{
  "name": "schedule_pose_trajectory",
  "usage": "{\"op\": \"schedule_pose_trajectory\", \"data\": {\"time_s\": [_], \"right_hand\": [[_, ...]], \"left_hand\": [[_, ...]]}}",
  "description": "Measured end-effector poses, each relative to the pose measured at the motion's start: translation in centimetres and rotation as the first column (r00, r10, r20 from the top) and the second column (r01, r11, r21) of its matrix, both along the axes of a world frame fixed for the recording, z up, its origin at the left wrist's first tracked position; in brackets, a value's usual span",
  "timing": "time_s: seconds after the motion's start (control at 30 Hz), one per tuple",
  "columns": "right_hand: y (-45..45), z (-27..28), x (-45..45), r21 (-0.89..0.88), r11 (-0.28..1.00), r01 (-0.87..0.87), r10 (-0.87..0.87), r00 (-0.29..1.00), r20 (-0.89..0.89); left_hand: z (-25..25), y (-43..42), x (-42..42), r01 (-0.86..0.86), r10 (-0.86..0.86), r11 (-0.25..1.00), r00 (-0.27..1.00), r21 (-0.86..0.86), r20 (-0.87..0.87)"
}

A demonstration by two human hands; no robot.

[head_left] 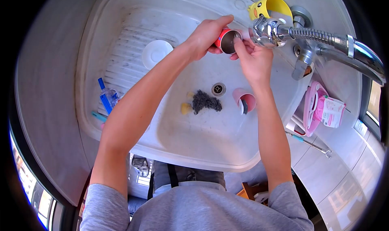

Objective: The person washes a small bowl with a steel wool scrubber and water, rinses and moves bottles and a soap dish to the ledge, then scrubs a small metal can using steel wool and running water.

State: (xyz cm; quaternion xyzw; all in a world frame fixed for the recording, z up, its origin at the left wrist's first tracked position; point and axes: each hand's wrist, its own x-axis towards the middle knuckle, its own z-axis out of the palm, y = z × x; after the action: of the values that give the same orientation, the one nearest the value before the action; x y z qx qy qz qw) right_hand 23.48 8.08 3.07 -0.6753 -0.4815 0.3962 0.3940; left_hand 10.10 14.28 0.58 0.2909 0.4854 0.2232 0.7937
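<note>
A red cup (230,41) with a dark inside is held over the upper part of the white sink (190,125), its mouth facing me. My left hand (206,35) is wrapped round its left side. At its right rim is my right hand (254,57), closed, with fingertips at the opening; whether they hold anything is too small to tell. Below the hands, a dark grey scrubbing mesh (206,102) lies in the basin beside a yellowish piece (186,108). Near the drain (219,89) a pink cup (244,99) lies tipped, with something dark and white in its mouth.
A chrome faucet (269,31) with a flexible hose reaches in from the right, near my right hand. Behind it stands a yellow cup (269,8). A white saucer (157,54) and a blue-handled item (107,99) lie at left. Pink basins (313,107) hang at right.
</note>
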Motion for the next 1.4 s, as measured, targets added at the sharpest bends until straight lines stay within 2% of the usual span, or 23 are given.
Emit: {"op": "schedule_pose_trajectory", "data": {"time_s": [0.17, 0.23, 0.37, 0.43, 0.5, 0.63, 0.77, 0.83, 0.87, 0.93, 1.0, 1.13, 1.2, 1.27, 1.33, 1.37, 1.4], "right_hand": [[0.1, -0.6, -0.2, 0.025, 1.000, 0.007, -0.006, 0.998, -0.061], [0.3, -0.6, -0.5, 0.023, 0.998, 0.059, -0.059, 0.998, -0.006], [0.4, -0.5, -0.6, -0.022, 0.998, 0.054, -0.052, 0.995, 0.084], [0.2, -1.0, -0.6, 0.194, 0.980, 0.042, -0.094, 0.960, 0.265], [0.0, -1.2, -0.4, 0.242, 0.970, -0.002, -0.076, 0.947, 0.313], [-0.1, -1.8, 0.0, 0.347, 0.930, -0.121, -0.051, 0.893, 0.447], [-0.2, -0.8, -0.4, 0.340, 0.930, -0.143, -0.015, 0.906, 0.423], [-0.4, 0.2, -0.6, 0.118, 0.984, -0.134, 0.098, 0.958, 0.270], [-0.5, 0.1, -0.6, 0.118, 0.984, -0.134, 0.098, 0.958, 0.270], [-0.5, -0.3, -0.6, 0.053, 0.999, -0.001, -0.001, 1.000, 0.030], [-0.4, -0.6, -0.5, 0.062, 0.998, 0.019, -0.019, 1.000, 0.005], [-0.5, -0.5, -0.5, 0.108, 0.993, 0.047, -0.040, 0.997, -0.063], [-0.4, -0.5, -0.4, 0.115, 0.992, 0.052, -0.041, 0.995, -0.094], [-0.5, -0.2, -0.6, 0.121, 0.991, 0.057, -0.041, 0.991, -0.126], [-0.6, 0.4, -0.9, 0.083, 0.996, -0.018, 0.030, 0.988, -0.152], [-0.7, 0.3, -0.9, 0.083, 0.996, -0.019, 0.032, 0.988, -0.151], [-0.7, 0.2, -0.7, 0.091, 0.995, -0.036, 0.040, 0.998, -0.038]], "left_hand": [[0.7, -0.7, -0.2, -0.036, 0.036, 0.999, 0.999, 0.015, -0.001], [0.7, -0.9, 0.0, -0.047, 0.047, 0.998, 0.999, 0.031, -0.008], [0.6, -1.2, 0.2, -0.065, 0.066, 0.998, 0.997, 0.019, -0.028], [0.7, -1.1, 0.3, -0.067, 0.067, 0.998, 0.998, -0.005, -0.016], [0.7, -1.0, 0.4, -0.062, 0.062, 0.997, 0.998, -0.054, -0.003], [0.7, -1.1, 0.7, -0.081, 0.080, 0.996, 0.996, -0.042, -0.028], [0.7, -1.4, 0.2, -0.096, 0.092, 0.991, 0.995, -0.093, -0.043], [0.7, -1.6, 0.0, -0.108, 0.105, 0.989, 0.994, -0.104, -0.040], [0.8, -1.7, -0.1, -0.121, 0.117, 0.985, 0.992, -0.122, -0.039], [0.7, -1.9, -0.3, -0.135, 0.131, 0.981, 0.991, -0.139, -0.040], [0.6, -2.1, -0.6, -0.165, 0.178, 0.968, 0.983, -0.191, 0.051], [0.6, -2.8, -1.0, -0.176, 0.209, 0.951, 0.972, -0.256, 0.106], [0.2, -3.1, -1.3, -0.117, 0.185, 0.953, 0.956, -0.280, 0.230], [0.2, -3.3, -1.4, -0.124, 0.194, 0.950, 0.953, -0.288, 0.232], [0.8, -3.5, -1.4, -0.129, 0.203, 0.946, 0.950, -0.296, 0.235], [1.1, -3.6, -1.2, -0.180, 0.224, 0.947, 0.964, -0.264, 0.146], [1.4, -3.8, -1.1, -0.227, 0.245, 0.947, 0.968, -0.228, 0.056]]}}
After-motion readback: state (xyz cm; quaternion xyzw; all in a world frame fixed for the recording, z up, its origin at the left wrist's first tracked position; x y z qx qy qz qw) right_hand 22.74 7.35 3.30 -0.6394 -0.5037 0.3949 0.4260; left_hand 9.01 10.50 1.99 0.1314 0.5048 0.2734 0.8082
